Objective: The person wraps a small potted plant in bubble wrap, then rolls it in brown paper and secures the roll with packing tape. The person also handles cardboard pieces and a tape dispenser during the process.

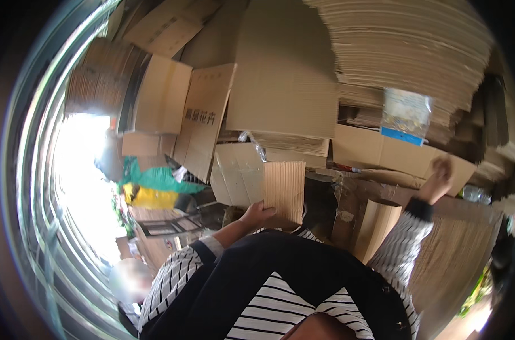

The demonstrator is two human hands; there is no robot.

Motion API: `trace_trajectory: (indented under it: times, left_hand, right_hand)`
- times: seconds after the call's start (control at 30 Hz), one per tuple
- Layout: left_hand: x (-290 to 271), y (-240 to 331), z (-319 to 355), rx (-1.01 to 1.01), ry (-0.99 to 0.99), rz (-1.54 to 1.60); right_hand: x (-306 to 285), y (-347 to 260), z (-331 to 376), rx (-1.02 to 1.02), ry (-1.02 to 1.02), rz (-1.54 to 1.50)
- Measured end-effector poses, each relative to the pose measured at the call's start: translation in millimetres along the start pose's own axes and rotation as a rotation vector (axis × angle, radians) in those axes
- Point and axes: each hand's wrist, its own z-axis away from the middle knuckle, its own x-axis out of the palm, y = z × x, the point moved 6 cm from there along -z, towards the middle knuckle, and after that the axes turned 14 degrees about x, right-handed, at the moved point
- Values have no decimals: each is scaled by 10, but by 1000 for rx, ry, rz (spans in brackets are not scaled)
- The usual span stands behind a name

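My left hand (258, 214) is closed on the lower edge of a small piece of cardboard (284, 190), thumb across its front. The piece stands tilted up before me. Right beside it is a paler cardboard panel (237, 175); whether the two are joined I cannot tell. Out to the right my right hand (439, 181) is raised in front of a long cardboard strip (376, 148). Motion blurs its fingers, so whether they grip anything does not show. A clear plastic bag with a blue band (406, 116) hangs just above and left of that hand.
Tall stacks of flat cardboard (405, 45) rise at the far right. A large cardboard sheet (286, 68) leans at the back, with a printed box panel (203, 119) to its left. Green cloth (147, 178) and a yellow bag (150, 196) lie left. A clear bottle (476, 194) lies right.
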Motion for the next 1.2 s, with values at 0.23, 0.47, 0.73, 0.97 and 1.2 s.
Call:
trace_trajectory:
  times: [0.23, 0.47, 0.73, 0.97, 1.2]
  left_hand:
    - [24, -16, -187, 174, -93, 119]
    - [-453, -209, -769, 89, -98, 1467]
    - [-2082, -962, -1478, 453, 725, 2077]
    - [-2742, -396, -1665, 538, 830, 2018]
    - [-3082, 588, -2440, 634, 607, 1497]
  right_hand:
    - [1537, 445, 2695, 920, -884, 85]
    - [2338, 231, 2865, 484, -710, 680]
    - [3537, 247, 1947, 109, -662, 826]
    - [4263, 1063, 1057, -101, -798, 1564]
    - [4221, 1183, 825, -66, -746, 1568]
